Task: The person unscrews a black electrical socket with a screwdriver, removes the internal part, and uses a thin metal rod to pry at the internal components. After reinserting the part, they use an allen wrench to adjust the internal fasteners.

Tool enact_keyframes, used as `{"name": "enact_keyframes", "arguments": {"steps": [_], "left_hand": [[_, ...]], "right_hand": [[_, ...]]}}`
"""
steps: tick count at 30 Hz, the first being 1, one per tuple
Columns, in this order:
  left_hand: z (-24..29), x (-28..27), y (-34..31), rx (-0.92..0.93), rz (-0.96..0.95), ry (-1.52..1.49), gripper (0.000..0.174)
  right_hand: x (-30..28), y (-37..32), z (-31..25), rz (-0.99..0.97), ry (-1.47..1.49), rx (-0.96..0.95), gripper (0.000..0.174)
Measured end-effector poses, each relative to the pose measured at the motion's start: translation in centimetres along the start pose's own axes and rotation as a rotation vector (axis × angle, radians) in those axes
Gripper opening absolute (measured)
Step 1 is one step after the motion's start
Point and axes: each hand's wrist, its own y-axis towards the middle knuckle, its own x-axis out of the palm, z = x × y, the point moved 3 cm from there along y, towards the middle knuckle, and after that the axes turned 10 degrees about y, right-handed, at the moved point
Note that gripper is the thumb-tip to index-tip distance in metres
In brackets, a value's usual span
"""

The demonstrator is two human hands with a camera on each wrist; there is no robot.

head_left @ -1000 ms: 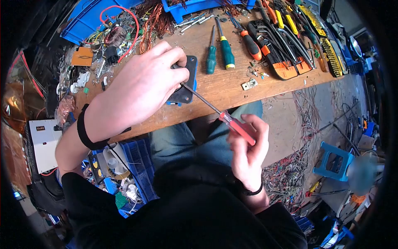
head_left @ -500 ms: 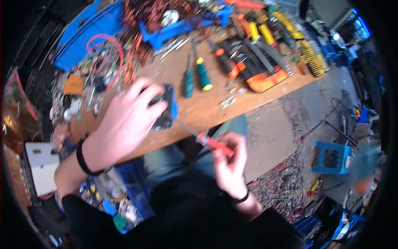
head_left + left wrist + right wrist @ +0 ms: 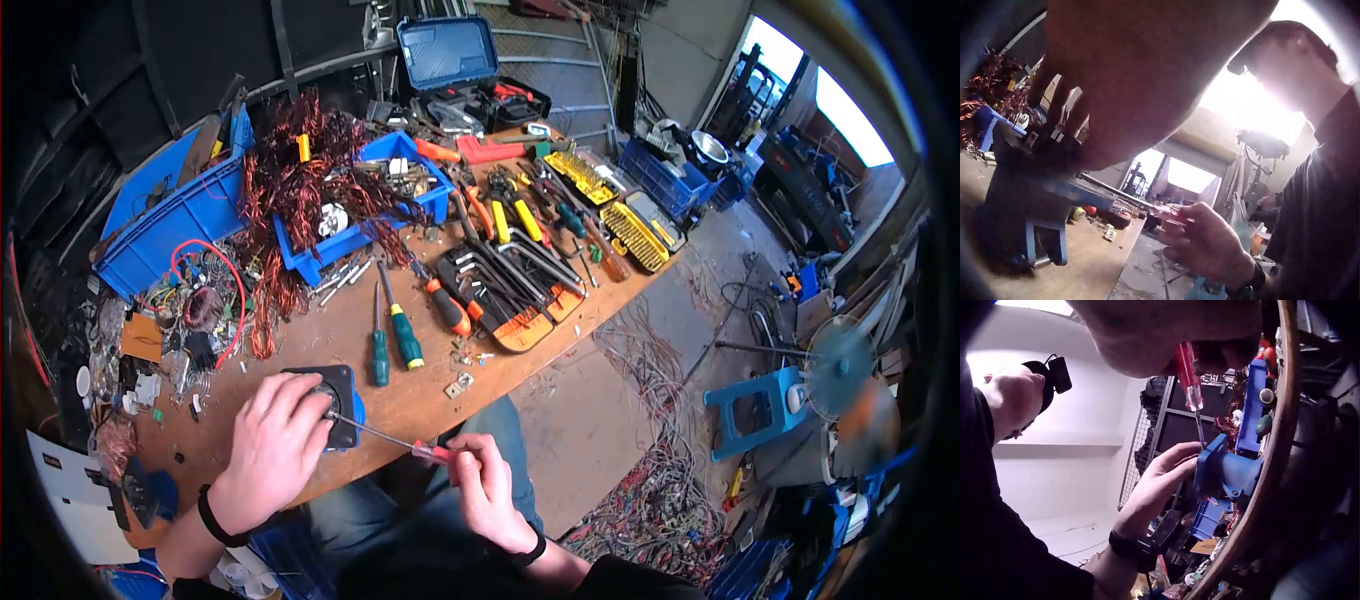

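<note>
My left hand lies over a blue device with a square black top plate, near the table's front edge. Its fingers curl around a dark part at the middle of that plate, mostly hidden beneath them. A screwdriver with a red handle and clear collar is gripped by my right hand, in front of the table edge. The metal shaft slants up and left, its end at the left fingertips. In the left wrist view, a spring shows low on the device.
Two green-handled screwdrivers lie beyond the device, with a hex key set to their right. Loose electronic scrap covers the table's left. Blue bins and copper wire stand behind. A blue stool is on the floor at right.
The head view has tilted up, showing more of the table's back and the room. Both hands stay at the device, and the screwdriver still points to its top.
</note>
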Motion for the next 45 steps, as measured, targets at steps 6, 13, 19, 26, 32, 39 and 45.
{"name": "enact_keyframes", "arguments": {"steps": [6,13,19,26,32,39,45], "left_hand": [[0.3,0.5,-0.2,0.224,-0.062,0.133,0.039],[0.4,0.8,-0.4,0.27,-0.106,0.185,0.034],[0.6,0.7,-0.3,0.309,-0.113,0.207,0.032],[0.7,0.8,-0.6,0.293,-0.091,0.247,0.036],[1.0,0.8,-0.8,0.303,-0.109,0.308,0.038],[1.4,0.6,-0.6,0.336,-0.033,0.279,0.032],[1.2,1.0,-0.7,0.315,0.026,0.254,0.028]], "right_hand": [[0.2,-0.4,0.8,0.053,0.126,-0.004,0.02],[0.4,-0.1,-0.8,0.09,-0.231,-0.292,0.023],[0.5,0.2,-2.0,0.042,-0.151,-0.225,0.018],[-0.5,0.3,0.0,0.011,0.0,-0.023,0.02],[0.3,0.5,-0.4,0.068,0.155,-0.151,0.019],[0.1,0.6,0.4,0.078,0.117,-0.158,0.018],[-0.3,0.6,0.4,0.055,0.022,-0.127,0.019]]}}
